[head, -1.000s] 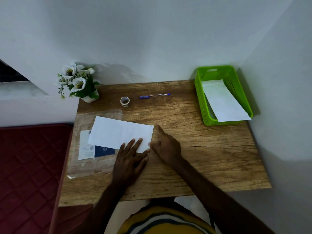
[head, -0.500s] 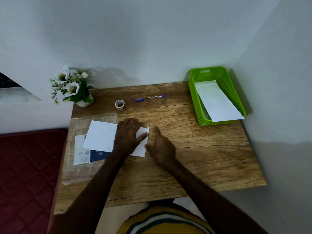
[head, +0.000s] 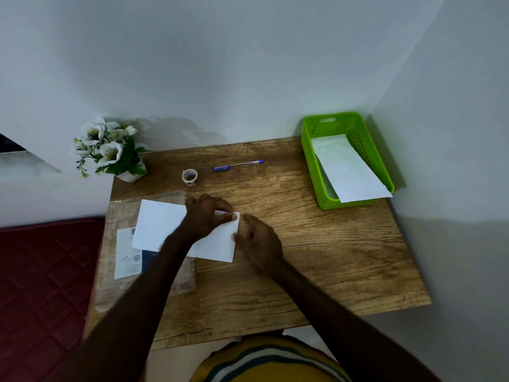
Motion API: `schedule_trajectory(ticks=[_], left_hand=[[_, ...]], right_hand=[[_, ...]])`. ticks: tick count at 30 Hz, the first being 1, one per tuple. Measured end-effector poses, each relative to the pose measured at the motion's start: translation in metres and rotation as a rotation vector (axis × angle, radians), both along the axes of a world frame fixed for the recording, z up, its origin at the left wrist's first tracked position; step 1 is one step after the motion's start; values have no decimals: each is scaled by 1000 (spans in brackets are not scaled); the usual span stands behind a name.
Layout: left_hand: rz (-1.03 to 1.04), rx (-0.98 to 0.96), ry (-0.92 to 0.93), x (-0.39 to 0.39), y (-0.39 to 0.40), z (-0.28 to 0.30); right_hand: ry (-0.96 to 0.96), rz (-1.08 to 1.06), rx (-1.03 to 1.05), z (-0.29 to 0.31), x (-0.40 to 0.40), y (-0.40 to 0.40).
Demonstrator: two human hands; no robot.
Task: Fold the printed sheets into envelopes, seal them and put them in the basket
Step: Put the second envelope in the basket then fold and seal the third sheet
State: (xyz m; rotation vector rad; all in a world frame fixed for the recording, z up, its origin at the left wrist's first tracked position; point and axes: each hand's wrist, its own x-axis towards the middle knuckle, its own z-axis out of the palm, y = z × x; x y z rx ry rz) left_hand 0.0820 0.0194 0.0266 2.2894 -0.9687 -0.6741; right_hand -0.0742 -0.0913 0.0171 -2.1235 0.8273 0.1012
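A folded white sheet (head: 159, 224) lies on the left half of the wooden table (head: 316, 257). My left hand (head: 206, 216) lies over it, fingers curled and pinching its top right corner. My right hand (head: 261, 244) rests on the table with fingertips touching the sheet's right edge and holds nothing. Under the sheet, printed sheets (head: 126, 255) with blue print sit on a clear plastic sleeve (head: 121, 210). The green basket (head: 311, 161) stands at the far right corner with a white envelope (head: 347, 169) leaning in it, its end over the front rim.
A small tape roll (head: 189, 177) and a blue pen (head: 238, 165) lie near the table's back edge. A pot of white flowers (head: 110, 153) stands at the back left corner. Walls close the back and right. A red mattress (head: 41, 271) lies left of the table.
My left hand slid from the sheet's near edge up across it to its top right corner. My right hand stayed at the right edge, shifting slightly.
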Motion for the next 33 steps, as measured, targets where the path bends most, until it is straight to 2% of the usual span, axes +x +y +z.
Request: schedule_trajectory(ticks=[3,7,12,18,23,29,33], left_hand=[[18,-76,143,3,-4,13],[55,-118,158,8,-11,23],[51,-192,167,8,-16,27],[96,-186,99,8,-22,22],[79,-155,62,10,-25,21],[211,-131,46,15,-27,25],[196,-107,-12,13,-33,31]], right_hand=[[-151,-59,165,6,7,-11],[-268,-85,480,15,20,-18],[-321,-73,404,12,25,-17],[-289,-104,592,8,17,-16],[-311,-92,516,4,6,-11],[-249,-132,702,0,-3,-2],[-249,-227,809,-1,-6,-2]])
